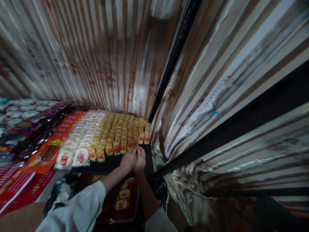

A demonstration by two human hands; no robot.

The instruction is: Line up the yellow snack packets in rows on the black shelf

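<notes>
My left hand [129, 159] and my right hand [140, 158] meet at the front edge of a black shelf [106, 168]. Fingers of both are closed and drawn together, and what they hold, if anything, is hidden. Just beyond the fingertips stand small yellow wrapped cakes [123, 146] with red labels, packed in several rows running back to the curtain. To their left lie rows of round white wrapped cakes [81, 157], also with red labels.
Orange snack packs [45, 153] and dark shiny packs [31, 138] lie farther left. Below the shelf, a red bag or box [123, 196] holds more yellow wrapped cakes. A striped curtain [103, 54] hangs behind; black metal bars [169, 64] cross at the right.
</notes>
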